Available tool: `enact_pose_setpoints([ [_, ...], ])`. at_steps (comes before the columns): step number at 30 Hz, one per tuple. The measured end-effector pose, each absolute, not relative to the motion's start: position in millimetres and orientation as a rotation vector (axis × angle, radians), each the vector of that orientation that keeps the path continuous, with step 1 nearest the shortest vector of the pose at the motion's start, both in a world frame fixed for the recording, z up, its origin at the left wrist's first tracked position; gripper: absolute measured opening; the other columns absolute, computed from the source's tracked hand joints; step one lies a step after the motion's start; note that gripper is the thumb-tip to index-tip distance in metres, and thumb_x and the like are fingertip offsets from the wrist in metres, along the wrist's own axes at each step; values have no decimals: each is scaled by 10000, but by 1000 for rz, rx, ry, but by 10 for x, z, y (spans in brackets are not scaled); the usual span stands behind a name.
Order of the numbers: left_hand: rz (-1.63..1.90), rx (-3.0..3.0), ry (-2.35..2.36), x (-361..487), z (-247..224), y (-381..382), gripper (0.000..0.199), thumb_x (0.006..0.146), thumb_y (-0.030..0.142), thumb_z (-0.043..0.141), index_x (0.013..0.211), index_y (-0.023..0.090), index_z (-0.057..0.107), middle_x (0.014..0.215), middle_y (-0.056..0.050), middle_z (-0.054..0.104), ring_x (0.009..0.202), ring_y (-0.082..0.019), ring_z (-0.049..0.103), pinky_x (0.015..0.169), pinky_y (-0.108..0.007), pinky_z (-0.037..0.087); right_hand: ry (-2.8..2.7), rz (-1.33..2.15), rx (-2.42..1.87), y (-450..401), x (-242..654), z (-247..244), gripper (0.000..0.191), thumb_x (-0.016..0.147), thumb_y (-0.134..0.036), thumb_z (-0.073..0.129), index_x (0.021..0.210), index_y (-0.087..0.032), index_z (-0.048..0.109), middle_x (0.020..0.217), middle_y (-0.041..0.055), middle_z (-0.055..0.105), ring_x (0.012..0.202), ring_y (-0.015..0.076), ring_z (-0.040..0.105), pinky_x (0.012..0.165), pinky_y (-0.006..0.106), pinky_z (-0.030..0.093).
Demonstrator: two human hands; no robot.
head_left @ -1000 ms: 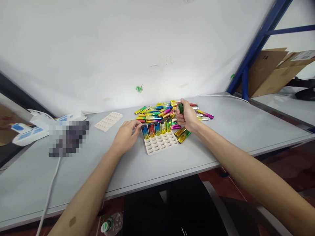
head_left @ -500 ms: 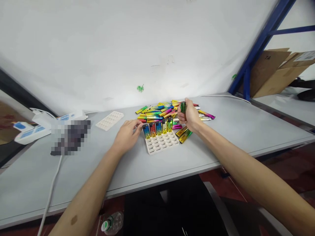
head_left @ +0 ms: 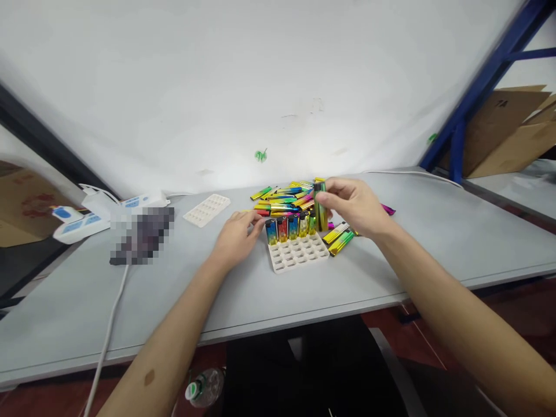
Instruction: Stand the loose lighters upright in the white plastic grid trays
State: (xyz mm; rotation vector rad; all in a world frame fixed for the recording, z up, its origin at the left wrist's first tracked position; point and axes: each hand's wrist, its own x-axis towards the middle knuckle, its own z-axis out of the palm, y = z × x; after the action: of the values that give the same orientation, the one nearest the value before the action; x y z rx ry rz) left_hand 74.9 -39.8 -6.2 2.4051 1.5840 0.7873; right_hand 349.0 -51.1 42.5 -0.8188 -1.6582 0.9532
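Note:
A white slotted tray (head_left: 299,256) lies on the table, its back row holding several upright metallic lighters (head_left: 293,227). At the tray's back left corner is my left hand (head_left: 238,238), fingers bent and thumb close to the index finger, closed on the edge beside the leftmost blue lighter; the exact contact is partly hidden. My right hand (head_left: 354,205) pinches a green-gold lighter (head_left: 320,207) upright between thumb and fingers, just above the row's right end. Behind the tray spreads a pile of shiny coloured lighters (head_left: 282,200), partly covered by the right hand.
Further left lies a second white tray (head_left: 207,209). A power strip (head_left: 143,201) with plugs and a blurred dark object (head_left: 143,234) stand at the left, with a white cable (head_left: 110,324) running forward. Loose lighters (head_left: 341,242) lie right of the tray. A wall closes the back.
My right hand has come from over the pile down toward the row's right end, turning the lighter so its length shows. My left hand stays at the tray corner. The view has shifted slightly.

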Motion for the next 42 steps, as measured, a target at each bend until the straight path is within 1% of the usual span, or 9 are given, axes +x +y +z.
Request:
enact_pose_setpoints([
  [4,760,2400,1600,763,-41,-414,316,996,380,401,1017,224,676,1120,-57,736,1036,-263,583,920,-420,475,-1886,819,-822,-660,3228,343,306,806,-377,820,1015,-210,671,772,-9,694,685,154,673,641,291,550],
  [8,770,2388,1582,775,-14,-442,299,988,368,422,1010,231,687,1081,-48,742,1068,-266,583,962,-424,467,-2098,509,-886,-734,2975,187,248,862,-287,776,1076,-243,658,927,11,763,814,181,737,778,318,579],
  [18,765,2393,1534,773,-17,-457,275,986,351,431,1027,247,682,1129,-38,740,1121,-268,570,979,-435,473,-2337,-72,-996,-707,2933,114,267,958,-382,667,1198,-269,694,1013,41,773,773,180,707,653,275,469],
  [22,741,2400,1543,775,-14,-454,284,985,366,425,1027,236,675,1102,-61,737,1118,-278,571,964,-445,482,-2364,-305,-916,-722,2940,88,349,1015,-456,532,1242,-273,724,925,68,755,837,198,693,631,286,431],
  [25,739,2398,1550,781,-12,-455,277,982,356,425,1018,236,671,1106,-60,737,1106,-278,578,957,-445,488,-2351,-266,-920,-742,2969,85,381,1021,-448,498,1298,-288,704,885,58,748,780,186,671,635,290,429],
  [31,725,2380,1548,773,-29,-449,240,962,302,434,1003,246,663,1159,-56,728,1130,-267,575,958,-434,498,-1948,-163,-1322,-523,3368,200,342,1013,-392,457,944,-211,739,791,66,733,681,189,636,657,305,418],
  [37,703,2373,1547,761,-33,-446,209,949,312,433,943,241,630,1151,-71,724,1108,-274,585,939,-449,501,-1819,-74,-2162,-319,3873,250,326,924,-464,524,859,-206,712,854,135,732,806,292,676,644,347,423],
  [40,706,2364,1563,764,-25,-446,211,946,312,432,945,235,628,1135,-78,729,1104,-278,586,940,-456,501,-1956,15,-2263,-318,3953,197,349,878,-521,576,811,-201,697,869,152,727,793,304,678,640,371,451],
  [42,702,2363,1574,763,-25,-443,211,943,312,437,950,237,633,1130,-76,732,1090,-277,593,943,-457,501,-1992,-11,-2232,-308,3970,156,271,849,-457,619,827,-197,693,887,154,729,783,301,678,632,372,452],
])
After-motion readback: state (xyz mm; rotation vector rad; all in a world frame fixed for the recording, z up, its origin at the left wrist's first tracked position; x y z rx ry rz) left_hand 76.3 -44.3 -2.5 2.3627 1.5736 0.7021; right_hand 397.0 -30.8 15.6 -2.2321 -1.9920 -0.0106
